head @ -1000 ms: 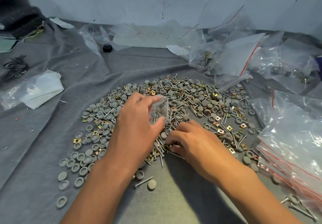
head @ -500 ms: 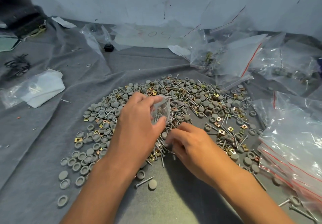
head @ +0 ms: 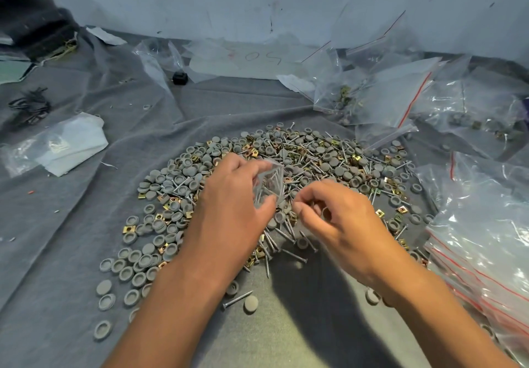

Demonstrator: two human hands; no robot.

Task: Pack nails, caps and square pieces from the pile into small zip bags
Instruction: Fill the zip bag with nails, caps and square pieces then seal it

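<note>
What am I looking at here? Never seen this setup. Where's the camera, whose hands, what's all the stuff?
No machine: a person works bare-handed, filmed by a camera on their head looking forward and down. On a grey cloth lies a pile of grey caps, nails and brass square pieces. The left hand holds a small clear bag open, nails already inside. The right hand, fingers curled, sits beside the bag's mouth; what it pinches is too small to tell. Filled bags lie behind, a stack of bags at right.
</note>
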